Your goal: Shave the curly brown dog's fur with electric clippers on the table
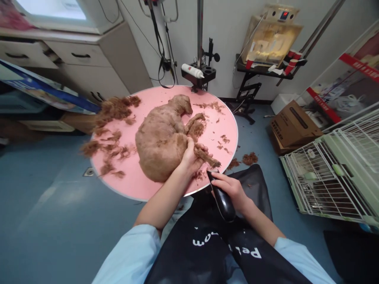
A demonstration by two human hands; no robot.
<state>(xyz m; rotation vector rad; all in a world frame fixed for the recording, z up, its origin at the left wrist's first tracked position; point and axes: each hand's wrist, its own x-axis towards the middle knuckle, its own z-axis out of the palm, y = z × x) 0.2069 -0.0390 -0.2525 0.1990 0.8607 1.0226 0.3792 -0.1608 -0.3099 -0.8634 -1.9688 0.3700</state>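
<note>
A small brown dog [162,138] lies on its side on a round pink grooming table [136,185]. My left hand [192,156] is closed round one of its hind legs [207,157], which still carries long hair. My right hand [231,189] grips a black electric clipper [221,197] just below that leg, with the blade end pointing up towards the paw. Clumps of cut brown fur [114,108] lie on the left half of the table, and smaller tufts lie on the right.
A grooming arm post with a tool tray [199,73] stands behind the table. White wire cages [334,177] and a cardboard box [293,124] are on the right. Drawers [68,55] are at the back left. I wear a black apron [207,244]. Fur tufts [250,158] lie on the blue floor.
</note>
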